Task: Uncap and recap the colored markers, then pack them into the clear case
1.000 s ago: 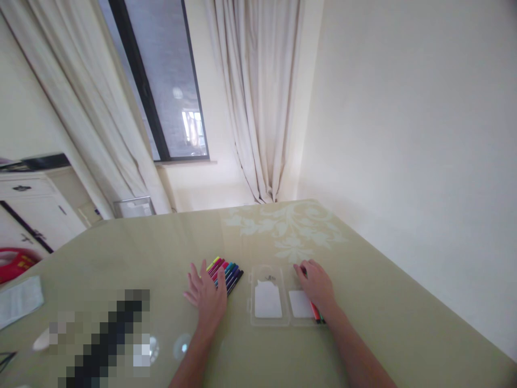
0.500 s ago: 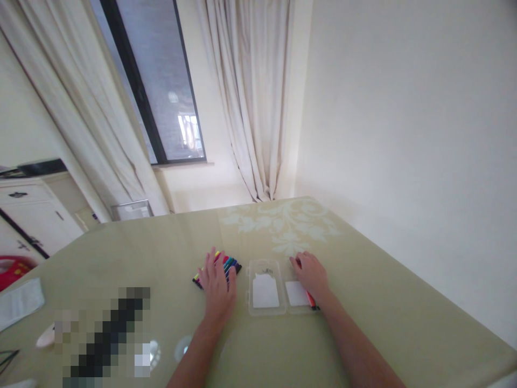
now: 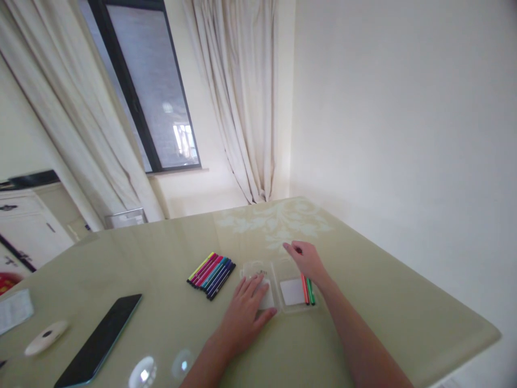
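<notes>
A clear plastic case lies opened out flat, with a white card in each half. My left hand rests on its left half, fingers stretched and spread over the white card. My right hand is curled closed above the top of the right half. A small dark and reddish spot shows between its fingers, too small to name. Below that hand, a red-orange marker and a green marker lie side by side in the right half. Left of the case, several coloured markers lie in a slanted row.
On the left of the glossy table lie a dark tablet-like device, a whitish oval object and a pale folded sheet. A wall runs along the right, and curtains hang beyond the far edge.
My left hand has left the row of markers and moved right onto the case. My right hand has lifted slightly, and the green marker now shows beside the red-orange one. The view has shifted a little.
</notes>
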Action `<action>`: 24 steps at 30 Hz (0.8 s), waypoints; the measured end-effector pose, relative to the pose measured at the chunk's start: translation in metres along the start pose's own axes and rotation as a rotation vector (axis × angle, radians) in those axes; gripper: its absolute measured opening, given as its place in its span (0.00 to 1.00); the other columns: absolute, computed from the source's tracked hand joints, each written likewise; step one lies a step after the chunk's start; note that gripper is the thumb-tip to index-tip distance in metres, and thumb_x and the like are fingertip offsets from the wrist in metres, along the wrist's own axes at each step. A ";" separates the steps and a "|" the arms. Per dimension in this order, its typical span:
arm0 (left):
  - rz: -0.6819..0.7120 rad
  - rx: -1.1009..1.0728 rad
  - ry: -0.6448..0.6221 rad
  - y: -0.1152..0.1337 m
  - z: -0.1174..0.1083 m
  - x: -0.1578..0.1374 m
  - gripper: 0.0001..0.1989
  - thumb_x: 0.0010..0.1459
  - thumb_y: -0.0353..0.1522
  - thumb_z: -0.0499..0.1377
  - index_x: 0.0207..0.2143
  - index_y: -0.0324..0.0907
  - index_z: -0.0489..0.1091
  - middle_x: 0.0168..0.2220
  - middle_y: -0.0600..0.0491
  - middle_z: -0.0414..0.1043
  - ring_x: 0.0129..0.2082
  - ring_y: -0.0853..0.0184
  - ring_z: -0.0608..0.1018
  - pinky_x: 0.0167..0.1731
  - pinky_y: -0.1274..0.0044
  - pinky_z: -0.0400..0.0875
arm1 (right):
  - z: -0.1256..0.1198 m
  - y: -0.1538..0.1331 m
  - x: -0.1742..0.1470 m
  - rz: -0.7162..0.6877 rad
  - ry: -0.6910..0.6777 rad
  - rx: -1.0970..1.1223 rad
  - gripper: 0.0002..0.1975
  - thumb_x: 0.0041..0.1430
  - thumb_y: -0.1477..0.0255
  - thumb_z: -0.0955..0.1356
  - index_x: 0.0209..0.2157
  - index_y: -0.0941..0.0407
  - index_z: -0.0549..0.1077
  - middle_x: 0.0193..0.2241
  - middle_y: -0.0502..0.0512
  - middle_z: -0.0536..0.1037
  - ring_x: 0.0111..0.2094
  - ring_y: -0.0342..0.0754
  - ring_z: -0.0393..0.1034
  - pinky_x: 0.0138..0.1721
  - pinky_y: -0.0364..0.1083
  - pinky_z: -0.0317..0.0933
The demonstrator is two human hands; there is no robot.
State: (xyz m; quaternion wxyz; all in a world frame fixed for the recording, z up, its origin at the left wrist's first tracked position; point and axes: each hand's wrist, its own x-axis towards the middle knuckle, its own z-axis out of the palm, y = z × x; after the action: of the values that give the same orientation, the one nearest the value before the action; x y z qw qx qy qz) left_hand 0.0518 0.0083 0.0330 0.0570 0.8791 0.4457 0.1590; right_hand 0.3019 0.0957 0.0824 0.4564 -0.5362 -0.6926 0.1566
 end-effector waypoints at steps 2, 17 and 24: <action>0.012 0.012 0.014 0.001 0.001 0.001 0.29 0.70 0.50 0.50 0.66 0.46 0.62 0.71 0.47 0.58 0.70 0.55 0.61 0.69 0.54 0.55 | -0.007 0.000 0.003 0.094 0.152 0.123 0.30 0.64 0.46 0.62 0.18 0.52 0.53 0.17 0.43 0.52 0.22 0.42 0.49 0.26 0.44 0.44; -0.150 0.437 0.330 -0.010 0.013 0.008 0.25 0.67 0.21 0.48 0.65 0.38 0.59 0.49 0.44 0.75 0.45 0.60 0.80 0.43 0.71 0.75 | 0.078 -0.052 -0.042 0.157 -0.144 0.440 0.23 0.70 0.50 0.59 0.30 0.53 0.66 0.25 0.47 0.71 0.24 0.45 0.66 0.28 0.44 0.59; -0.425 0.476 0.262 -0.048 -0.007 -0.004 0.20 0.66 0.27 0.58 0.60 0.39 0.68 0.49 0.44 0.73 0.48 0.57 0.77 0.46 0.69 0.74 | 0.045 -0.012 -0.027 -0.001 -0.196 -0.285 0.12 0.60 0.70 0.69 0.46 0.56 0.73 0.47 0.62 0.77 0.52 0.58 0.69 0.56 0.53 0.60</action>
State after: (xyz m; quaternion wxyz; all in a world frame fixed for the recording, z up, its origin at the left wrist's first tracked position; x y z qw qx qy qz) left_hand 0.0104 0.0329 0.0273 -0.1757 0.7273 0.6470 0.1467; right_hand 0.2595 0.0795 0.0543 0.3061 -0.5773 -0.7492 0.1081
